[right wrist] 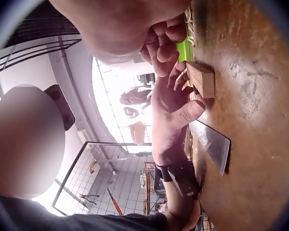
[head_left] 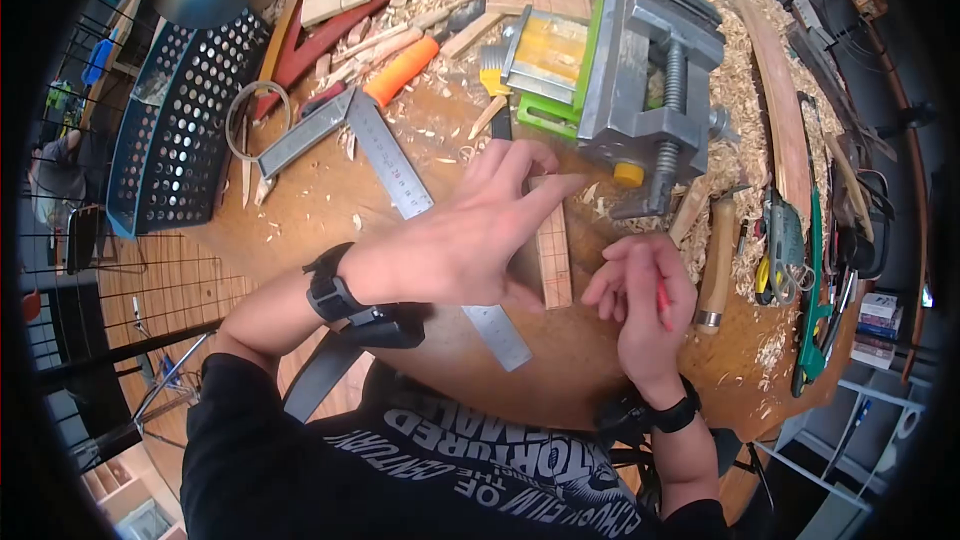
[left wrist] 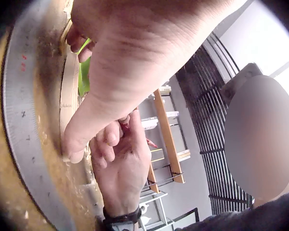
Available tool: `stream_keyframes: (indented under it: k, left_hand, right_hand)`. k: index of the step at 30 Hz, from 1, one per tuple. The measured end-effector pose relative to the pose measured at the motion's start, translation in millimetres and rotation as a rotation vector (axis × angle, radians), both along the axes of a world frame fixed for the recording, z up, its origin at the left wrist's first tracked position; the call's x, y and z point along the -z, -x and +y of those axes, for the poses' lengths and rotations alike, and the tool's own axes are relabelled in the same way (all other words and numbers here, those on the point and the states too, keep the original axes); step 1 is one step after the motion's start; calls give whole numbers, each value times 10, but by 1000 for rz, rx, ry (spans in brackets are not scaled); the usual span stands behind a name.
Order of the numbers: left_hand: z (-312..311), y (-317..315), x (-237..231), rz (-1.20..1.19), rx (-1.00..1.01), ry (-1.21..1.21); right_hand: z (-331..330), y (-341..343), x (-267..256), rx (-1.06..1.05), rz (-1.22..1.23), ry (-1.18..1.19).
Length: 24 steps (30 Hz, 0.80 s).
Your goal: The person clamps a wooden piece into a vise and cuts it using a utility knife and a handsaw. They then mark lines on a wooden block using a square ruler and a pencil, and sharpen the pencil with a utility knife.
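Observation:
A small wooden block [head_left: 554, 260] marked with pencil lines lies on the workbench. My left hand [head_left: 455, 240] holds it, the fingers at its far part and the thumb [left wrist: 77, 137] low by its near end. Part of the block is hidden under that hand. A steel try square [head_left: 385, 155] with a ruled blade lies flat, its blade passing beneath the left hand and showing again on the near side. Just right of the block, my right hand [head_left: 645, 305] is raised with curled fingers, holding a red pencil [head_left: 664, 302] mostly hidden in the grip.
A grey metal vise [head_left: 650, 70] stands beyond the hands, beside a green-framed piece. Wood shavings [head_left: 735, 120] cover the back and right. An orange-handled tool [head_left: 400, 70], tape ring [head_left: 258, 118] and blue perforated basket [head_left: 175, 130] are left. A wooden-handled chisel [head_left: 717, 250] lies right.

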State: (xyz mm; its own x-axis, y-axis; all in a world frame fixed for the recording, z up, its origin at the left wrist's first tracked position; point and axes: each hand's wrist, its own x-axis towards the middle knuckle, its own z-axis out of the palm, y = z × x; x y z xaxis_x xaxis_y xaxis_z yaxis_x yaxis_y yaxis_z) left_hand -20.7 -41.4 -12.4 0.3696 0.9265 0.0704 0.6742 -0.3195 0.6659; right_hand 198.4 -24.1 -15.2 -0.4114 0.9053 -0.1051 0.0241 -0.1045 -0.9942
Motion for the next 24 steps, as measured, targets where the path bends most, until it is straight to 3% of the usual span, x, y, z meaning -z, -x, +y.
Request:
stream_keyframes:
  k: [5,8,10,17,19,24]
  left_hand:
    - [-17,-21,44,3,-11,1]
    - [-51,-56,60,40,-31,-42]
    - [-52,-79,81,31,-35,-40]
    - [-63,-94,103,10,-32,-36]
    - [-58,-89,119,12,-30,-51]
    - [-55,-85,127,-1,-26,-79]
  right_hand:
    - [-4,-62,58,5,74,39]
    - [46,-110,124,-106,-10,-108]
    - [7,14,33,24,-19,67]
    - [-21,158,97,149,68,196]
    - [-6,82,161,-8,-62,34]
    - [-11,121,183,30,-66,-53]
